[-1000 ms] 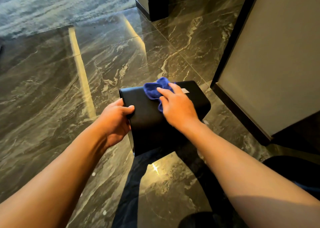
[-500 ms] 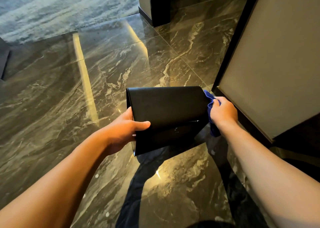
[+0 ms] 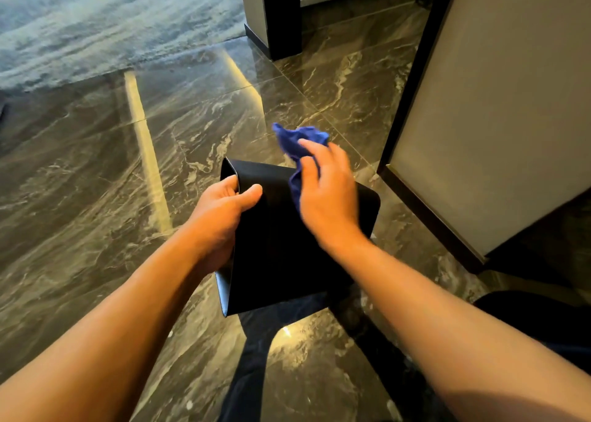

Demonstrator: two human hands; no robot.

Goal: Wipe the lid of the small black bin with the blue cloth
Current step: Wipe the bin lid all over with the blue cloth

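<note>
The small black bin [image 3: 281, 248] stands on the dark marble floor in the middle of the view, its flat black top facing me. My left hand [image 3: 220, 210] grips the bin's upper left edge, thumb on top and fingers curled over the rim. My right hand [image 3: 326, 191] hovers over the far right part of the top, blurred by motion, and holds the crumpled blue cloth [image 3: 299, 146]. The cloth bunches past my fingertips, beyond the bin's far edge, and a strip of it hangs under my palm.
A tall beige panel with a dark frame [image 3: 479, 133] stands close on the right of the bin. A dark post [image 3: 281, 15] rises at the back. A pale rug [image 3: 96, 21] covers the far left floor. My dark trouser leg [image 3: 256, 357] shows below the bin.
My right hand has swung with the cloth from the bin's right side up over its far top edge. My left hand has shifted its grip up the left edge, and the bin has turned slightly.
</note>
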